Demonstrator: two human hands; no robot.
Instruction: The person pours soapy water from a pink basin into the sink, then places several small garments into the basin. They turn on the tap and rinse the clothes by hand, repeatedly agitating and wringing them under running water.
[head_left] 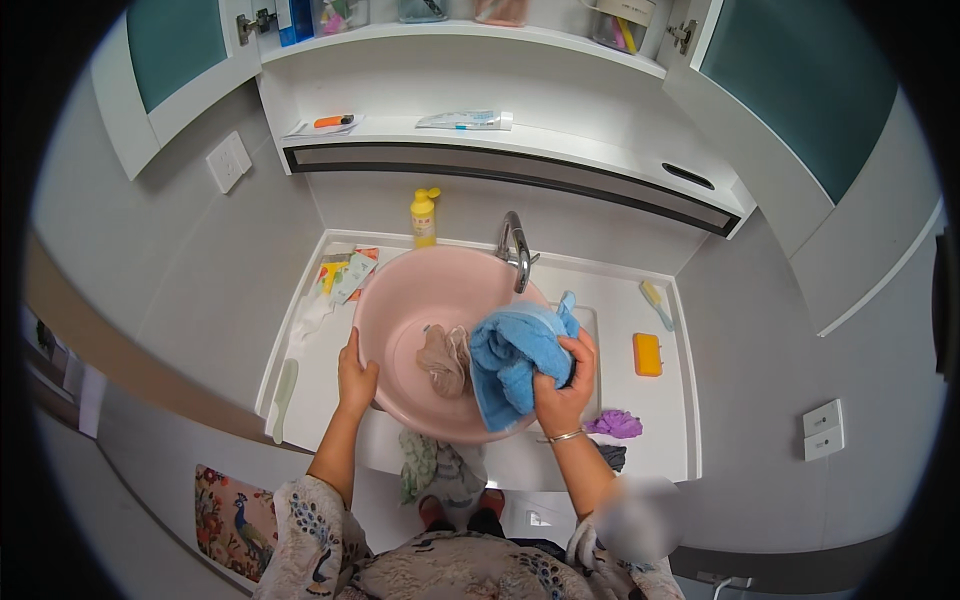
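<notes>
A large pink basin [405, 285] sits over the white washbasin counter, tilted a little toward me. At its left rim, my left hand [357, 380] grips the edge with the thumb on the inside. My right hand [567, 385] is closed around a bunched blue towel [515, 355], which hangs over the right side of the basin and partly hides its rim. Inside the basin lies a crumpled thin beige-brown cloth [443, 360]; its kind is not clear. The chrome faucet [514, 245] stands just behind the basin's far rim.
Behind the basin stands a yellow bottle [424, 218]. An orange soap bar [647, 354], a small brush [656, 303] and a purple bath puff [615, 424] lie to the right. Crumpled cloths [430, 465] hang at the front edge. Open cabinet doors [800, 120] flank the shelf above.
</notes>
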